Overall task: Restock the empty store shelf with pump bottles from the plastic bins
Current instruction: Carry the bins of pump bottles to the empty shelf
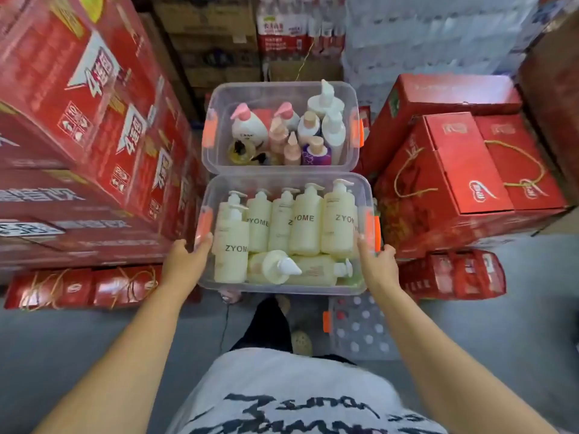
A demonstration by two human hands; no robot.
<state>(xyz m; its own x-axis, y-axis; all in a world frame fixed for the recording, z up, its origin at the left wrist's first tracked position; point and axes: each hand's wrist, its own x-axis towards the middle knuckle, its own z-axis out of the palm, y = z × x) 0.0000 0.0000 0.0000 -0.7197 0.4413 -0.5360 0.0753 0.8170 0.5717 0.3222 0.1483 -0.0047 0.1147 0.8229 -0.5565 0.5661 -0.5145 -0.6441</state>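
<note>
A clear plastic bin (283, 290) with orange latches holds several cream ZYOME pump bottles (305, 222), most upright and two lying along its near side. My left hand (185, 256) grips the bin's left rim, thumb over the edge. On the opposite rim, my right hand (377, 261) holds on the same way. Behind it stands a second clear bin (216, 164) with mixed pump bottles (249, 126) in white, pink and purple.
Stacked red cartons (78, 126) wall in the left side. Red gift boxes (463, 170) with yellow cord handles pile up on the right. A clear lid (357, 327) with orange clips lies on the grey floor by my feet. Cardboard boxes and bottled water packs stand behind.
</note>
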